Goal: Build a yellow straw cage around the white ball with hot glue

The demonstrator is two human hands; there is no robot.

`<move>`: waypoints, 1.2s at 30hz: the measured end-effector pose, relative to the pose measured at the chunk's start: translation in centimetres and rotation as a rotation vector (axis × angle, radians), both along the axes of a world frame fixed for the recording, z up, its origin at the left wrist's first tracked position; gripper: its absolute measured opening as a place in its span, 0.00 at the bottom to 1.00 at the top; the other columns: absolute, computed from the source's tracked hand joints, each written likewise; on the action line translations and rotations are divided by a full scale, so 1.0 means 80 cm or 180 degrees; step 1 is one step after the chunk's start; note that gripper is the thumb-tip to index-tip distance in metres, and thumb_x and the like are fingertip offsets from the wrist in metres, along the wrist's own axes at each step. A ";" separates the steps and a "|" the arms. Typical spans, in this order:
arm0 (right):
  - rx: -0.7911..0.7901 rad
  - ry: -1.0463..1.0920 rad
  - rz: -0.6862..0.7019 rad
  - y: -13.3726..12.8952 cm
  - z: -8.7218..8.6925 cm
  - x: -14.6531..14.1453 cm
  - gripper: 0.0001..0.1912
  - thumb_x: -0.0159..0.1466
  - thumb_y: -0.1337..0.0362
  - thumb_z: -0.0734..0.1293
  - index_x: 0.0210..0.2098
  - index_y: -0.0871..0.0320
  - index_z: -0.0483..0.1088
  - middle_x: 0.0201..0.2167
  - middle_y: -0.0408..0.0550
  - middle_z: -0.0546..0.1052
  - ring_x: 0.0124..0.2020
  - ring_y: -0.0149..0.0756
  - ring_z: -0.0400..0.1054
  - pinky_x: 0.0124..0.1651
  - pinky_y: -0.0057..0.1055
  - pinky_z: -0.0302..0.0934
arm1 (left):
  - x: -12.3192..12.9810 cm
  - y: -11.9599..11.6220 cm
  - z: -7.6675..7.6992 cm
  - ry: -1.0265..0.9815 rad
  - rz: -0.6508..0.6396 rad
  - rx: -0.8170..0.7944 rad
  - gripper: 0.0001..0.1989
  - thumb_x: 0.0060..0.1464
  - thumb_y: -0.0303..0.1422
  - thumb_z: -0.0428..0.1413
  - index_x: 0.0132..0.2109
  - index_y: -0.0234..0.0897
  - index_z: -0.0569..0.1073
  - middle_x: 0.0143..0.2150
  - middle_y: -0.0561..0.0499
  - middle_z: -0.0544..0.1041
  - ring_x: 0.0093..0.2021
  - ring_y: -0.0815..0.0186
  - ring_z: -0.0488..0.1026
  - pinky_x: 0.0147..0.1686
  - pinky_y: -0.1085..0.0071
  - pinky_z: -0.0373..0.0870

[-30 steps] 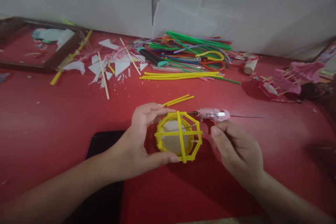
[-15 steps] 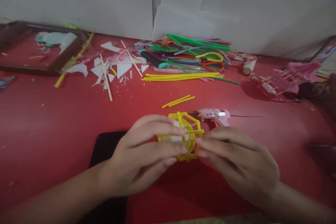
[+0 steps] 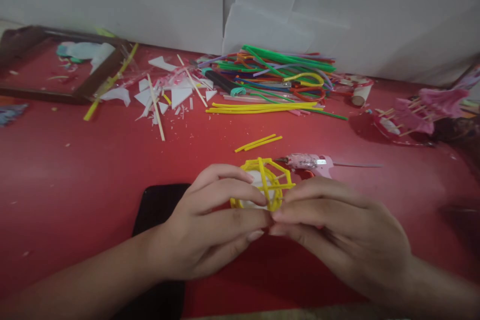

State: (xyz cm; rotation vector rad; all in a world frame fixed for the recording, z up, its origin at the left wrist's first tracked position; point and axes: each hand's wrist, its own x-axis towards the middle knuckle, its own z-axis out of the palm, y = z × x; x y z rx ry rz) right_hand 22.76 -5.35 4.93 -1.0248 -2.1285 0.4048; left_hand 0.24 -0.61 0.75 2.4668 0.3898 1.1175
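Observation:
A small yellow frame [image 3: 265, 185] of fuzzy sticks, round with angled struts and a white base inside, is held between both hands above the red table. My left hand [image 3: 221, 215] wraps round its left side, fingers bent over the front and top. My right hand [image 3: 337, 225] pinches its lower right edge, thumb and fingertips close to the left fingertips. The fingers cover the lower part of the frame. Just behind lies a pink glue gun [image 3: 307, 161], and two short yellow sticks [image 3: 258, 143] rest beyond the frame.
A black flat object [image 3: 161, 205] lies under my left forearm. Farther back are a pile of coloured pipe cleaners [image 3: 277, 65], a black and teal cutter [image 3: 223, 82], white scraps [image 3: 180, 96] and a brown frame [image 3: 86, 80]. A pink model [image 3: 416, 115] stands at the right.
My right fingertips have moved down and left along the yellow frame, nearer my left fingertips. The frame's lower part is now more covered. The whole view has shifted slightly.

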 end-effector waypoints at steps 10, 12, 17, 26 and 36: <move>-0.0315 0.0049 0.0325 0.009 0.000 -0.002 0.07 0.70 0.71 0.67 0.35 0.61 0.76 0.32 0.42 0.79 0.36 0.21 0.74 0.48 0.11 0.68 | -0.002 0.002 0.000 0.0032 -0.0028 -0.0025 0.07 0.66 0.27 0.54 0.41 0.35 0.78 0.40 0.47 0.81 0.45 0.67 0.78 0.59 0.65 0.74; -0.0314 0.0043 0.0350 0.009 -0.001 -0.002 0.09 0.70 0.71 0.66 0.34 0.61 0.76 0.32 0.43 0.79 0.36 0.21 0.74 0.46 0.12 0.69 | -0.002 0.003 0.000 0.0041 -0.0017 -0.0034 0.08 0.66 0.27 0.54 0.41 0.36 0.78 0.39 0.48 0.81 0.43 0.67 0.78 0.58 0.63 0.76; -0.0268 0.0027 0.0297 0.008 -0.001 -0.002 0.09 0.71 0.71 0.65 0.35 0.60 0.75 0.32 0.43 0.79 0.37 0.23 0.74 0.48 0.15 0.70 | -0.001 0.004 0.000 -0.0045 -0.0041 -0.0042 0.08 0.67 0.27 0.54 0.41 0.34 0.78 0.39 0.48 0.81 0.44 0.68 0.78 0.58 0.65 0.75; -0.0118 -0.0144 0.0212 0.010 0.000 0.001 0.06 0.69 0.71 0.67 0.38 0.59 0.77 0.34 0.43 0.81 0.38 0.24 0.76 0.48 0.16 0.72 | -0.001 0.004 -0.001 -0.0070 -0.0015 -0.0083 0.07 0.66 0.26 0.55 0.42 0.32 0.79 0.40 0.47 0.80 0.45 0.68 0.77 0.58 0.66 0.74; -0.0050 -0.0267 0.0284 0.012 0.002 0.002 0.07 0.70 0.71 0.66 0.40 0.57 0.77 0.35 0.44 0.81 0.38 0.27 0.77 0.46 0.20 0.73 | -0.004 0.003 0.001 0.0126 0.0077 0.0030 0.07 0.64 0.26 0.54 0.41 0.39 0.76 0.38 0.48 0.83 0.41 0.63 0.79 0.52 0.58 0.79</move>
